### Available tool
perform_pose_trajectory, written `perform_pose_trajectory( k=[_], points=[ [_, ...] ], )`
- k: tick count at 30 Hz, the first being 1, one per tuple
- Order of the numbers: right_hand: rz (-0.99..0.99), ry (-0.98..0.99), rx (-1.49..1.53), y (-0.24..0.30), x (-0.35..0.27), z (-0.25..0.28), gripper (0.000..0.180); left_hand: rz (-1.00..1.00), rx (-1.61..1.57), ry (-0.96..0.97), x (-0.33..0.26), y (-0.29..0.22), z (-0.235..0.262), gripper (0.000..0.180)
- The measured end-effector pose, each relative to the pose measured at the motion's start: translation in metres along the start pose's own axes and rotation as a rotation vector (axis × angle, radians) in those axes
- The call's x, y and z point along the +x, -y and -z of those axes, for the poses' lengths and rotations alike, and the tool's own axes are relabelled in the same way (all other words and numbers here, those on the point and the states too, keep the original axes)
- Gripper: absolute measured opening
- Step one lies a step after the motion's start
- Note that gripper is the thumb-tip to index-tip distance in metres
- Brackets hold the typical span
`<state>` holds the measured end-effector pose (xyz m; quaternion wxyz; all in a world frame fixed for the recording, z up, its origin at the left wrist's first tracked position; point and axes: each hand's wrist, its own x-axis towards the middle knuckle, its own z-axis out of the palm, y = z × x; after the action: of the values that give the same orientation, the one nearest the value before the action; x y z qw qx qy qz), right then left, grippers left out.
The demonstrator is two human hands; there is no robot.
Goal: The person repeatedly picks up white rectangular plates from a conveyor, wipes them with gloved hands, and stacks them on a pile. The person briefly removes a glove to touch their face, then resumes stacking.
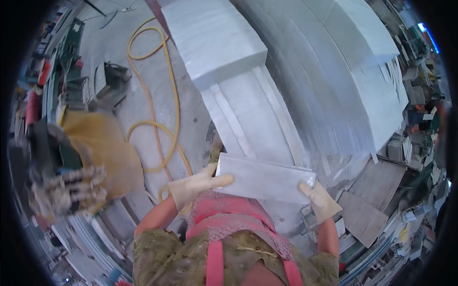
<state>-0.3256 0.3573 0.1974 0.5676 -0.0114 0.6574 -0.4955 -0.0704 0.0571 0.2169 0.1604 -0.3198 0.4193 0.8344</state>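
Both my hands, in pale gloves, carry a white rectangular slab (pixel 265 177) in front of my pink apron. My left hand (pixel 210 181) grips its left end with the thumb on top, and my right hand (pixel 309 191) grips the right end the same way; the fingers beneath are hidden. Just beyond the slab lies a long flat white block (pixel 255 112) with two pale strips (pixel 231 117) running along it. A thicker white block (pixel 219 40) sits on its far end.
A big stack of white slabs (pixel 329 71) rises at the right. Yellow hose (pixel 176 100) loops over the grey floor at the left, near a blurred yellowish sheet (pixel 102 148) and a dark metal box (pixel 109 83). Brown boards (pixel 365 214) lie at the lower right.
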Motion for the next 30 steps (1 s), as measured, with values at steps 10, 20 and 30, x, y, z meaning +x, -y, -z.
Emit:
perform_pose_trajectory(
  k=[10, 20, 30],
  points=[
    [0.066, 0.059, -0.637, 0.167, 0.228, -0.057, 0.09, -0.16, 0.346, -0.376, 0.109, -0.039, 0.156, 0.05],
    [0.249, 0.141, -0.225, 0.236, 0.358, -0.096, 0.033, -0.763, 0.638, -1.087, 0.189, -0.051, 0.185, 0.037],
    [0.622, -0.297, -0.853, 0.232, 0.346, -0.085, 0.043, -0.315, 0.309, -0.962, 0.216, -0.036, 0.184, 0.068]
  ],
)
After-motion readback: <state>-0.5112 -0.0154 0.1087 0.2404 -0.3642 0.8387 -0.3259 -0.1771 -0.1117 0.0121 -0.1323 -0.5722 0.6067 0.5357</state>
